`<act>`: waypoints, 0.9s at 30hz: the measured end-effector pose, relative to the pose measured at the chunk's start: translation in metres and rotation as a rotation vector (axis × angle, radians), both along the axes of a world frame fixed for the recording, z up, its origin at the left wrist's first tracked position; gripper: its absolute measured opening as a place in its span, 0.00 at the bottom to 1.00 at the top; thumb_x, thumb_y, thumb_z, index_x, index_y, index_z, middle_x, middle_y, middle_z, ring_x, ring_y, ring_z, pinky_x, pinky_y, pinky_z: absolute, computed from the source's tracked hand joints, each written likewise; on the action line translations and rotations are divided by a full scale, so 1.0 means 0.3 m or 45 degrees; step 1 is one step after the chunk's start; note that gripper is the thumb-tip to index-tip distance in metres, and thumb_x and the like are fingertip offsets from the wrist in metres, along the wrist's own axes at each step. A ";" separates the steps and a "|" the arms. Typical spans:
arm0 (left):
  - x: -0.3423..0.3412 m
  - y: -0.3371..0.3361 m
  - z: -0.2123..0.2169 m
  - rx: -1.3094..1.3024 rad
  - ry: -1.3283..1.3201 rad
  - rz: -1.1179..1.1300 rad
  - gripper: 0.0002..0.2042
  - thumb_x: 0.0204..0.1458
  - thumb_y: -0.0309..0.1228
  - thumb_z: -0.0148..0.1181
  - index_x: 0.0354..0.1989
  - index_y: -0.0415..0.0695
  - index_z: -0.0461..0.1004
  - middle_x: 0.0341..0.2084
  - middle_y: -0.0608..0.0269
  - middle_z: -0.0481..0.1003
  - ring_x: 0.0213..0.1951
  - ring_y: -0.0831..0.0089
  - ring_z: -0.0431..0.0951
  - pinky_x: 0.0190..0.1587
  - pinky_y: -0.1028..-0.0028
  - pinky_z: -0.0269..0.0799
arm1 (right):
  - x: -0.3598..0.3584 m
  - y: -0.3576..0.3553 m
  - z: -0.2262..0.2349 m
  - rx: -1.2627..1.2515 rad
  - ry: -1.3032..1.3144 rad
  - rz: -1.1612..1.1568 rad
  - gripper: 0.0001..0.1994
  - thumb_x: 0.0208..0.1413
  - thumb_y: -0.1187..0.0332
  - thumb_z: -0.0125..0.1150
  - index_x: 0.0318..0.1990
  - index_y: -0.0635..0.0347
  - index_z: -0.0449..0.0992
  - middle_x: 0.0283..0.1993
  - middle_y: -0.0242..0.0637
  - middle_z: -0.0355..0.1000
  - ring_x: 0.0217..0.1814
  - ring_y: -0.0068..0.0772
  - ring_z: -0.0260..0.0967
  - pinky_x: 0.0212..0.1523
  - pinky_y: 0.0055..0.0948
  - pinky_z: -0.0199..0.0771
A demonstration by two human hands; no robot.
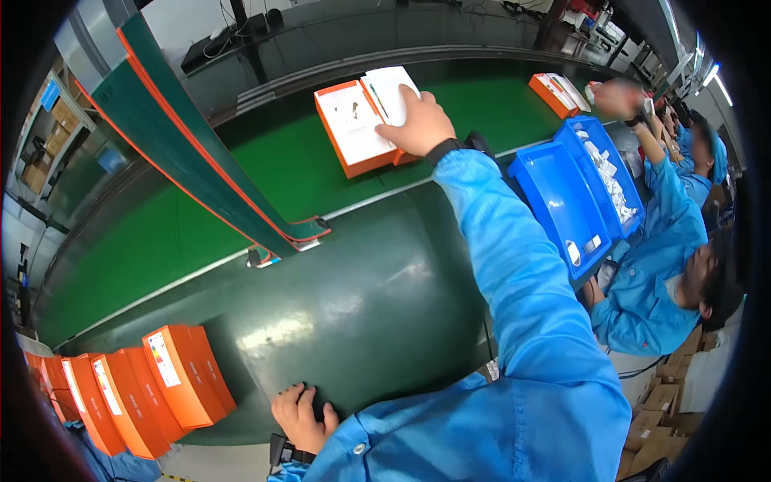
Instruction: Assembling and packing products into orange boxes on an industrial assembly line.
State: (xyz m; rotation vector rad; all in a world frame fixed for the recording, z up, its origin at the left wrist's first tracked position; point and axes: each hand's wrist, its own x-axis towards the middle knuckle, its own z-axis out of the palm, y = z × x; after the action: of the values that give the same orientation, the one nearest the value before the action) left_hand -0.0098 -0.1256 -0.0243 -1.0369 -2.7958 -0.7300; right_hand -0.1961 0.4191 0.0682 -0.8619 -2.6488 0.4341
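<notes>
My right hand (418, 124) reaches far forward over the green conveyor belt (265, 185) and rests on a white lid or insert (387, 90) of an open orange box (353, 128). Fingers are spread flat on the white part, pressing rather than gripping. My left hand (301, 418) lies palm down on the dark green table (361, 297) near its front edge, holding nothing. Both arms wear blue sleeves.
A row of closed orange boxes (144, 386) stands at the table's front left. A green and orange rail (201, 153) slants across the left. Two blue bins (578, 185) sit to the right, beside co-workers in blue. Another open orange box (558, 92) lies farther along the belt.
</notes>
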 end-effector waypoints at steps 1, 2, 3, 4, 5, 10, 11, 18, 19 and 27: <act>-0.002 -0.003 -0.010 0.010 0.002 -0.006 0.24 0.47 0.36 0.69 0.54 0.42 0.77 0.57 0.50 0.73 0.59 0.44 0.71 0.64 0.43 0.63 | -0.051 0.031 -0.026 -0.014 0.007 -0.021 0.51 0.49 0.42 0.74 0.78 0.59 0.63 0.67 0.64 0.68 0.65 0.63 0.74 0.66 0.47 0.78; -0.003 0.000 -0.015 0.017 0.005 -0.010 0.24 0.47 0.36 0.69 0.54 0.43 0.77 0.57 0.50 0.73 0.59 0.45 0.71 0.64 0.43 0.62 | -0.090 0.055 -0.049 -0.030 0.015 -0.040 0.52 0.49 0.41 0.75 0.78 0.60 0.62 0.67 0.65 0.68 0.64 0.63 0.75 0.66 0.47 0.77; -0.006 0.004 -0.020 0.033 0.013 -0.003 0.23 0.47 0.37 0.70 0.53 0.44 0.77 0.56 0.52 0.74 0.58 0.47 0.73 0.65 0.42 0.63 | -0.116 0.077 -0.077 -0.025 0.025 -0.040 0.52 0.49 0.41 0.75 0.78 0.60 0.62 0.67 0.65 0.68 0.64 0.63 0.75 0.66 0.47 0.77; -0.009 0.002 -0.024 0.037 0.017 0.002 0.23 0.47 0.37 0.70 0.53 0.44 0.77 0.56 0.52 0.74 0.58 0.47 0.73 0.65 0.42 0.63 | -0.135 0.084 -0.097 -0.057 -0.114 -0.042 0.52 0.50 0.39 0.73 0.78 0.59 0.62 0.68 0.66 0.67 0.65 0.64 0.75 0.67 0.47 0.77; -0.014 0.002 -0.029 0.049 0.034 -0.019 0.25 0.42 0.34 0.72 0.52 0.43 0.78 0.56 0.51 0.74 0.58 0.46 0.73 0.64 0.43 0.64 | -0.148 0.097 -0.112 -0.087 -0.253 -0.048 0.52 0.51 0.38 0.72 0.78 0.59 0.62 0.68 0.67 0.67 0.66 0.64 0.74 0.68 0.47 0.76; -0.012 0.004 -0.027 0.053 0.058 -0.028 0.27 0.38 0.30 0.73 0.52 0.43 0.78 0.56 0.51 0.75 0.58 0.45 0.73 0.65 0.44 0.64 | -0.125 0.100 -0.113 -0.073 -0.306 -0.091 0.53 0.52 0.31 0.68 0.79 0.54 0.62 0.73 0.59 0.66 0.75 0.60 0.67 0.70 0.51 0.72; -0.012 0.006 -0.025 0.057 0.058 -0.035 0.27 0.38 0.30 0.73 0.52 0.43 0.78 0.56 0.51 0.75 0.58 0.45 0.73 0.65 0.44 0.64 | -0.097 0.086 -0.110 0.047 -0.242 -0.115 0.54 0.52 0.29 0.67 0.80 0.54 0.61 0.73 0.57 0.66 0.78 0.59 0.63 0.73 0.51 0.69; 0.000 0.002 0.005 0.120 0.052 0.019 0.24 0.41 0.30 0.71 0.50 0.40 0.78 0.54 0.48 0.76 0.56 0.44 0.74 0.62 0.45 0.67 | 0.206 -0.251 -0.141 0.133 0.408 0.338 0.33 0.57 0.53 0.72 0.65 0.63 0.75 0.66 0.56 0.71 0.70 0.61 0.67 0.68 0.54 0.69; 0.005 -0.001 0.013 0.129 0.072 0.039 0.23 0.42 0.29 0.70 0.50 0.40 0.78 0.54 0.47 0.77 0.56 0.44 0.75 0.61 0.46 0.68 | 0.266 -0.315 -0.145 0.134 0.445 0.469 0.30 0.56 0.55 0.73 0.62 0.64 0.77 0.65 0.55 0.72 0.68 0.62 0.69 0.67 0.53 0.70; -0.066 0.000 0.208 0.412 -0.191 0.015 0.09 0.48 0.24 0.70 0.38 0.41 0.82 0.41 0.55 0.84 0.43 0.54 0.84 0.48 0.58 0.79 | 0.752 -0.618 -0.267 -0.055 0.201 0.739 0.23 0.53 0.65 0.74 0.56 0.63 0.80 0.65 0.51 0.73 0.73 0.61 0.65 0.76 0.58 0.61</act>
State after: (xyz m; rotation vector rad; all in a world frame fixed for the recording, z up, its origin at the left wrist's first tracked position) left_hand -0.0295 -0.1255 0.0381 -0.9388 -2.6699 -1.2548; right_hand 0.0296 0.2336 -0.0120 -0.0420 -2.7084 0.6634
